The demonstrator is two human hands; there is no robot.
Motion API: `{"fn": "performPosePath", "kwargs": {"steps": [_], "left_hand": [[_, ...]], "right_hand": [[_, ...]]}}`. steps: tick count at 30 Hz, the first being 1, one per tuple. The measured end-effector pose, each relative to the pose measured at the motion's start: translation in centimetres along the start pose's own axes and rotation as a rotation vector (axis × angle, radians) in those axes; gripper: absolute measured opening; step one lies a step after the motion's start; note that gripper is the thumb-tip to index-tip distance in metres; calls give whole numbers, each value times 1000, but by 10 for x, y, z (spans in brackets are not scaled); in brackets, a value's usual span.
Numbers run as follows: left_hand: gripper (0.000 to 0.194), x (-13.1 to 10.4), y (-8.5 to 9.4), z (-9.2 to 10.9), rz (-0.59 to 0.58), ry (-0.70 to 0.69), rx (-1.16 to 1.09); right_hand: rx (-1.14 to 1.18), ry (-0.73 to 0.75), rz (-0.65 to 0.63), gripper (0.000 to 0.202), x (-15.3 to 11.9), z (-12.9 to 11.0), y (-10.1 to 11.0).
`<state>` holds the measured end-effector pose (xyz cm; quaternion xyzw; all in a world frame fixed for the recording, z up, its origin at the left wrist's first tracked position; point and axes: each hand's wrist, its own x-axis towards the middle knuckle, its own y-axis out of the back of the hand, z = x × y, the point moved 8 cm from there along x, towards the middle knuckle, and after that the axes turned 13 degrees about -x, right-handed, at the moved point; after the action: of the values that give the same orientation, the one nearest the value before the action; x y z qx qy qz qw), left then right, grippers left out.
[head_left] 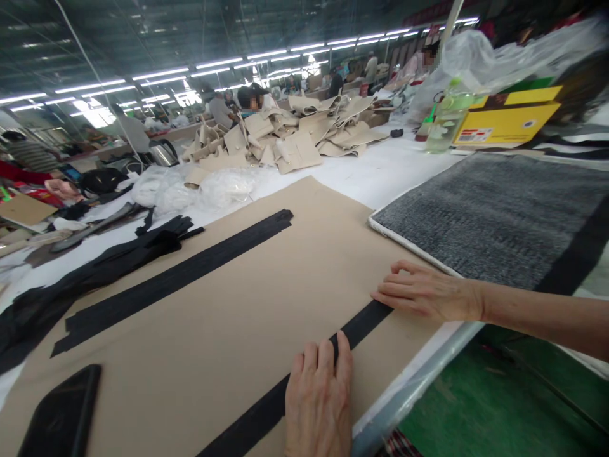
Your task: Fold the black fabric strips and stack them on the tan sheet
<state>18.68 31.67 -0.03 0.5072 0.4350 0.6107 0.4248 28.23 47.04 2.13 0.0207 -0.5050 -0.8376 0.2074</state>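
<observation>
A long black strip lies diagonally on a large beige sheet near the table's front edge. My left hand rests across the middle of this strip, palm down, with its fingers slightly apart. At the strip's upper right end, my right hand presses down with its fingertips, its fingers spread over the sheet. Farther back on the sheet lies another black band of strips with uneven ends. A black phone sits at the lower left.
A dark grey textured mat lies at right. Behind are beige pieces in a heap, a bottle, a yellow box and clear plastic. Black fabric lies at left. People are in the background, one behind the heap.
</observation>
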Motion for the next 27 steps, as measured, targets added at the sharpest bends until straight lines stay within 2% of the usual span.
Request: {"fn": "performPosePath", "kwargs": {"steps": [12, 22, 25, 27], "left_hand": [[58, -2, -5, 3, 43, -42, 36], [55, -4, -4, 3, 64, -14, 12], [50, -3, -2, 4, 80, -24, 28], [46, -3, 1, 4, 90, -18, 34]], "right_hand": [[47, -74, -74, 38, -19, 8, -9], [-68, -183, -107, 40, -46, 19, -6], [-74, -297, -108, 45, -39, 24, 5], [-52, -372, -82, 54, -22, 21, 16]]}}
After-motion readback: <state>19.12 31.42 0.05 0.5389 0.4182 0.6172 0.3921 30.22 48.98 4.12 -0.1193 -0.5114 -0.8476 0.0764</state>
